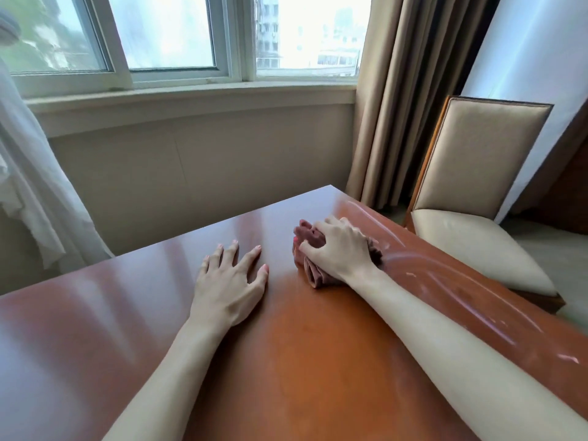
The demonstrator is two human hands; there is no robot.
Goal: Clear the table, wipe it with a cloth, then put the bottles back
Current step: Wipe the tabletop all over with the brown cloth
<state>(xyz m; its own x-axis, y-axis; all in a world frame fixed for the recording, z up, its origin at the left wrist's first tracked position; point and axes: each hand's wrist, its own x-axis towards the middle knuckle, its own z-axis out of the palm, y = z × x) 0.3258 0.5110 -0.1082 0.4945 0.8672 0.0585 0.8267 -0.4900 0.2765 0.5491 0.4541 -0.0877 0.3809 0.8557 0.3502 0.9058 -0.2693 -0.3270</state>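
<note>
- My right hand (339,249) grips the bunched reddish-brown cloth (313,272), fingers curled over it, pressing it to the glossy reddish-brown wooden surface (127,313) near the far right edge; wet streaks show beside it.
- Left hand (230,278) lies spread flat, likely as a brace.
- No bottles visible; I judge wiping underway.
- Cream padded chair (477,186) stands right.

The reddish-brown wooden table (127,313) looks smooth and glossy, with wet shiny streaks along its right edge. The crumpled brown cloth (313,272) looks soft and matt. The cream padded chair (477,249) has smooth, leather-like upholstery.
</note>
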